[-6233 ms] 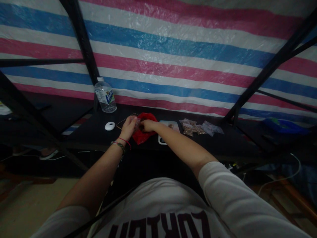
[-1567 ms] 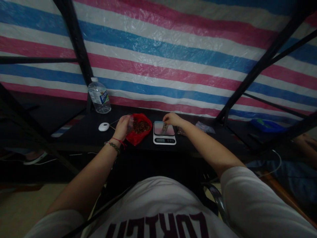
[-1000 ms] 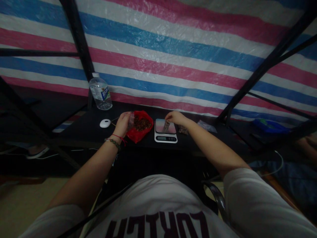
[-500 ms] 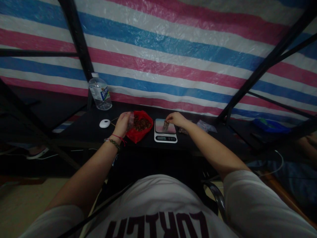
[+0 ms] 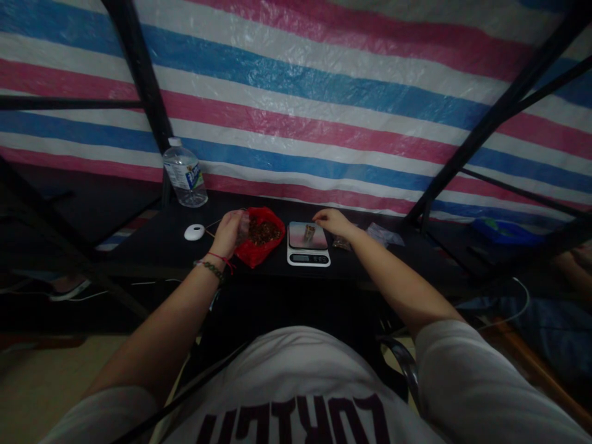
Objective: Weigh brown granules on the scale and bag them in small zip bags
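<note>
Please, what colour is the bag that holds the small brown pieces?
Red bag, head view.

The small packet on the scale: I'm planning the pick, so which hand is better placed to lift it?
Probably the right hand: it hovers just beside the packet and appears empty. The left hand seems to hold clear plastic by the red bag, farther away.

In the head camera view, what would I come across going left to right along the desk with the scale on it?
Clear bottle → left hand → red bag → white scale with a small packet on it → right hand → clear plastic bags.
</note>
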### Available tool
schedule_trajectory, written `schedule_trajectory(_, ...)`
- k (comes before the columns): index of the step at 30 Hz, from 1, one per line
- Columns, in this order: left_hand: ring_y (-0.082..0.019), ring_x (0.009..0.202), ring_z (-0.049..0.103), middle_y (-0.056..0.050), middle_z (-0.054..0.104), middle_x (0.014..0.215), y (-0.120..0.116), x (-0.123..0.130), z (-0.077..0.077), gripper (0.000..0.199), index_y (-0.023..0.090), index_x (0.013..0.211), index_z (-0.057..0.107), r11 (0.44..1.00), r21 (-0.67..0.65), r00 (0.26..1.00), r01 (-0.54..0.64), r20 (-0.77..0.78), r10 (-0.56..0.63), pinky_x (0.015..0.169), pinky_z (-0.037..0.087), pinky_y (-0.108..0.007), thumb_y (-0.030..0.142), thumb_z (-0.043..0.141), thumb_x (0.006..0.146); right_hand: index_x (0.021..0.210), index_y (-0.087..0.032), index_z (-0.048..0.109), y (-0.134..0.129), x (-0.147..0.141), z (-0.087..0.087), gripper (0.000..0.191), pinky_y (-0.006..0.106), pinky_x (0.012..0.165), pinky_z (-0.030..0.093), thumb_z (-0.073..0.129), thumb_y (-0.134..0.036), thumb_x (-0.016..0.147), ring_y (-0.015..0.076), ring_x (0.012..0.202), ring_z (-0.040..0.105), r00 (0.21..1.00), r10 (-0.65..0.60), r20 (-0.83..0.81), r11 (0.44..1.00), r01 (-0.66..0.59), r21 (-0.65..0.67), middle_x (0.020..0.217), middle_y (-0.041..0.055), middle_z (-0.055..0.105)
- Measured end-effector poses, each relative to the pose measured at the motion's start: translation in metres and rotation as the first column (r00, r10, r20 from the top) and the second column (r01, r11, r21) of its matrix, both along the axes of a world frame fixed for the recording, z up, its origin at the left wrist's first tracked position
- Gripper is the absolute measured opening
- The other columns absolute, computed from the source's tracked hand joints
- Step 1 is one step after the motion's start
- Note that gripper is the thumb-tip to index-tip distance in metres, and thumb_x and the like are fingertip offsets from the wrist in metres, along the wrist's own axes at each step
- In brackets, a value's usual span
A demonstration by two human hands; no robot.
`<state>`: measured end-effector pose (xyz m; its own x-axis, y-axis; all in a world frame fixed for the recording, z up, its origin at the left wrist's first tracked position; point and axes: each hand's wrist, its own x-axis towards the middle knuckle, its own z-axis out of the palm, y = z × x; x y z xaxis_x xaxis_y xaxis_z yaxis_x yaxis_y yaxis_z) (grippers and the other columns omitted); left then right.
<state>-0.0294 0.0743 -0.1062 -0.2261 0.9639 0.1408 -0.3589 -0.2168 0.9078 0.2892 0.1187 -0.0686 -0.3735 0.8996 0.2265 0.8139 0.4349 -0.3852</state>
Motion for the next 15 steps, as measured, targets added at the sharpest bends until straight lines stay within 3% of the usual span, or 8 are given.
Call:
schedule_trajectory(7, -0.009, 0.058, 0.053, -0.002, 0.061, 0.075, -0.004, 0.003, 0.006, 0.009, 0.015, 0.088, 0.063, 0.999, -0.023, 0.999, -0.026, -0.019, 0.026, 0.05, 0.041, -0.018, 0.021, 0.056, 0.086, 0.099, -0.017, 0.072, -0.003, 0.0, -0.014, 0.027, 0.031, 0.09, 0.047, 0.057, -0.008, 0.078, 0.0178, 0.096, 0.062, 0.993, 0.066, -0.099, 0.99, -0.053, 0.129, 0.104, 0.0077, 0.069)
schedule_trajectory(11, -0.007, 0.054, 0.051, -0.001, 0.06, 0.073, -0.008, 0.006, 0.012, 0.009, 0.015, 0.088, 0.062, 1.0, -0.027, 1.0, -0.011, 0.003, 0.011, 0.048, 0.04, -0.017, 0.022, 0.056, 0.087, 0.099, -0.016, 0.071, -0.008, 0.008, -0.026, 0.025, 0.032, 0.088, 0.048, 0.055, -0.014, 0.079, 0.0185, 0.096, 0.062, 0.959, -0.036, -0.28, 0.985, 0.081, 0.151, 0.104, 0.0083, 0.068)
schedule_trajectory(15, -0.007, 0.055, 0.052, -0.001, 0.062, 0.075, -0.015, 0.012, 0.017, 0.013, 0.015, 0.093, 0.062, 0.999, -0.002, 0.998, 0.052, 0.02, -0.052, 0.049, 0.04, -0.017, 0.025, 0.061, 0.084, 0.099, -0.015, 0.069, -0.022, 0.022, -0.038, 0.025, 0.033, 0.089, 0.047, 0.051, -0.021, 0.081, 0.0194, 0.098, 0.062, 0.867, -0.181, -0.465, 0.955, 0.269, 0.129, 0.104, 0.0089, 0.069)
